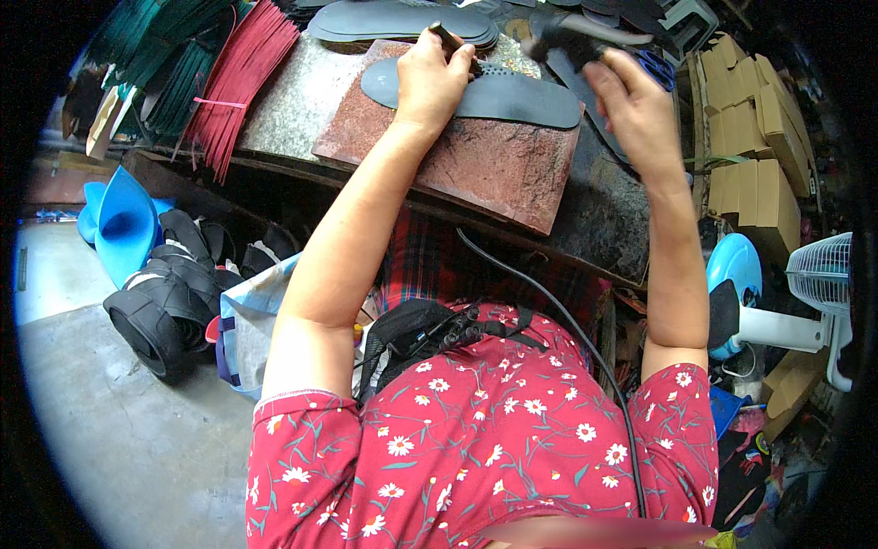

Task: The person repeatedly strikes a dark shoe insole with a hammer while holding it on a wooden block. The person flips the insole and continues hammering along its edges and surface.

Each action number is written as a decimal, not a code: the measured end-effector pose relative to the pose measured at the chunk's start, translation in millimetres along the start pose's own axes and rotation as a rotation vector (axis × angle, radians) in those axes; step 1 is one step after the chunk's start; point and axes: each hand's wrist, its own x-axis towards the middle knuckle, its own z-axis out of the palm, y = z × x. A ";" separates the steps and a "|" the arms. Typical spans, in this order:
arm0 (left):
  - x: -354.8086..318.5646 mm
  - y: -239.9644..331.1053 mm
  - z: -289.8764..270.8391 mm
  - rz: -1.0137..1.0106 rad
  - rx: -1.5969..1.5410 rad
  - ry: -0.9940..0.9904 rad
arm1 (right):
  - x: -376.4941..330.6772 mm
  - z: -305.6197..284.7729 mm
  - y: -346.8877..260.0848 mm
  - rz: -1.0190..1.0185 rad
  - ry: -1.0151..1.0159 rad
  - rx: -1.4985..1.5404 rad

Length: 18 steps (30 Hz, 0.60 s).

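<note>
My left hand (pixel 428 84) is closed around a dark punch (pixel 444 37). Its lower end is hidden by my fingers and meets a dark grey shoe sole (pixel 526 102), where a cluster of small holes shows beside my fingertips. The sole lies flat across a worn reddish-brown slab (pixel 430 156) on the bench. To the right, my right hand (pixel 633 108) grips a hammer (pixel 569 44), raised above the slab's right side. Motion smears the hammer, and its handle is mostly hidden by my fingers.
More grey soles (pixel 366 20) are stacked behind the slab. Red strips (pixel 242 91) and dark green strips (pixel 151 55) lie left. Blue-handled scissors (pixel 657 69) sit beyond my right hand. Cardboard boxes (pixel 764 128) and a fan (pixel 819 274) stand right; black rolls (pixel 151 329) rest on the floor.
</note>
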 end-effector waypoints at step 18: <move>0.8 6.1 0.2 -0.177 -0.380 -0.045 | -119.2 -21.4 56.4 0.054 0.087 -0.286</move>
